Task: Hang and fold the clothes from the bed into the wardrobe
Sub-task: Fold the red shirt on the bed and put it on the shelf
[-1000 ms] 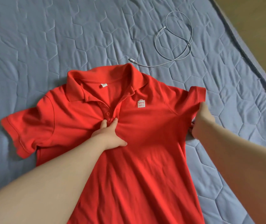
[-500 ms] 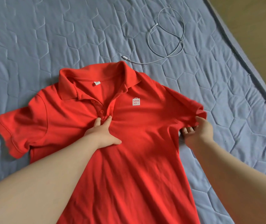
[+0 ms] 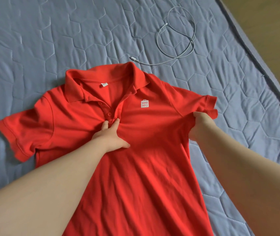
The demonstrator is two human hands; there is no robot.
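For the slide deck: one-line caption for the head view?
Left hand presses the chest of a red polo shirt spread on a grey quilted bed; right hand grips it at the sleeve.

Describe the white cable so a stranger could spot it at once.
Start from the blue-grey quilted bed cover. Beyond the collar of the red polo shirt, toward the bed's right edge, lies the white cable, loosely looped. It is the only thin, pale cord on the bed.

Blue quilted bed [image 3: 50,40]: red polo shirt [image 3: 152,150] spread flat, white cable [image 3: 175,38] beyond collar.
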